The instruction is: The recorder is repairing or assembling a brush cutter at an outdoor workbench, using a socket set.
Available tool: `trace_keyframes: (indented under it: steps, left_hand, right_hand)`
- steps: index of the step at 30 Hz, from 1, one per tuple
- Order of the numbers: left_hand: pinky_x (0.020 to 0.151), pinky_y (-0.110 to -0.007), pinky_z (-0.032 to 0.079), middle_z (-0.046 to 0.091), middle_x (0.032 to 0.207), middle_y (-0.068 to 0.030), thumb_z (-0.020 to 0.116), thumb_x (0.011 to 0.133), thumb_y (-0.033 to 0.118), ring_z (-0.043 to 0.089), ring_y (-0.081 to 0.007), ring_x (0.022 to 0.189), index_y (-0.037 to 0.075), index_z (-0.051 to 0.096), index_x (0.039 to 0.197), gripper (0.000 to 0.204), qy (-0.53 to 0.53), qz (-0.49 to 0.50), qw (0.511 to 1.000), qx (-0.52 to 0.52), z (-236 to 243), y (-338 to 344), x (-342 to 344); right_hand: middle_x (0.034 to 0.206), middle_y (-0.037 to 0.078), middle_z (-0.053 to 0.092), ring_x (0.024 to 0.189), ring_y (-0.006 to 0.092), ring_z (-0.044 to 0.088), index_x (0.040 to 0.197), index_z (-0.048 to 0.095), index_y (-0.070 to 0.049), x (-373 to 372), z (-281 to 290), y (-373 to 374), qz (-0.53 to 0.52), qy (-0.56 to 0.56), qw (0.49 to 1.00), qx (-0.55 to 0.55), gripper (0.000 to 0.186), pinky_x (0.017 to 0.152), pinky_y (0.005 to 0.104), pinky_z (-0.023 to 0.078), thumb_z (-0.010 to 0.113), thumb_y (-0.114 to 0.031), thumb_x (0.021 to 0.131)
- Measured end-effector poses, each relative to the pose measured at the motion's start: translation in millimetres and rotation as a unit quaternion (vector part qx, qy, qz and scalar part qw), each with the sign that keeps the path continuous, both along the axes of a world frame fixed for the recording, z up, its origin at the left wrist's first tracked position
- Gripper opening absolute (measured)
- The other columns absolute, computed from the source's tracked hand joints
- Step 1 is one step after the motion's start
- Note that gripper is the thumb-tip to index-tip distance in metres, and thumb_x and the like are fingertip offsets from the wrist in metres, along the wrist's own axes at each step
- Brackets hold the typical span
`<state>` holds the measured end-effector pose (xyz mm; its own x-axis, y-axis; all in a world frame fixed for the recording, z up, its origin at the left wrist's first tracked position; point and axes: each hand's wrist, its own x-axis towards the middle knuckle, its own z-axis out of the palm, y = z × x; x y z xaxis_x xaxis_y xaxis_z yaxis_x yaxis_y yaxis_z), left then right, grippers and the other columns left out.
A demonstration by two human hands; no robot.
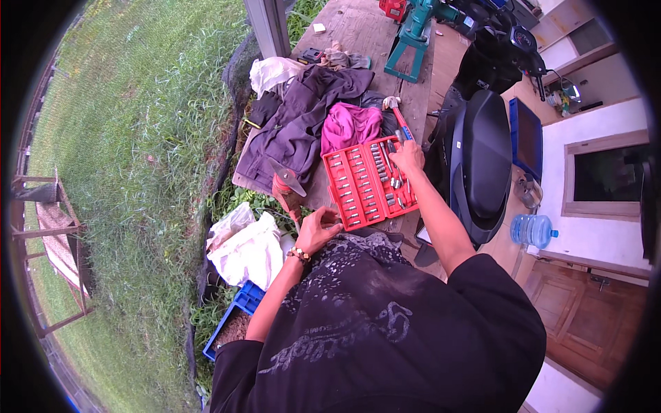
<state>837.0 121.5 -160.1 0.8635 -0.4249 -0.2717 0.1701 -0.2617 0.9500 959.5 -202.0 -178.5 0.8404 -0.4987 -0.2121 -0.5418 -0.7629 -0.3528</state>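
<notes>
Left hand (317,231): curled, cannot tell if holding, at toolbox's (353,184) eight o'clock
Toolbox: red, open, on wooden bench (365,31), ahead at twelve
Right hand (407,157): grip unclear, at toolbox's two o'clock
Pink cloth (350,126): toolbox's eleven o'clock

Two hands (318,230) (407,156), one tool case (364,180), one motorbike (485,155)

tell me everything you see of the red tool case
The red tool case, plastic-looking, lies open on a wooden bench beside pink cloth. Its left half holds two columns of small metallic bits, its right half sockets. The right hand is at its upper right, the left hand near its lower left; contact is unclear.
</notes>
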Motion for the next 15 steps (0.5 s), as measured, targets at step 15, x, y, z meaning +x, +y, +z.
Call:
trace_keyframes:
  steps: [15]
  left_hand:
    - [0.083,-0.031,0.056,0.068,0.095,-0.0132,0.073,0.085,0.017,0.068,-0.0178,0.089,-0.005,0.06,0.107,0.033,0.018,0.013,1.0,0.006,-2.0,-3.9,4.8]
  right_hand:
    - [0.084,0.025,0.068,0.087,0.0417,0.068,0.076,0.065,0.001,-1.7,2.1,-17.8,0.012,-0.028,0.999,0.042,0.036,0.079,0.0477,0.053,0.074,-0.034,0.071]
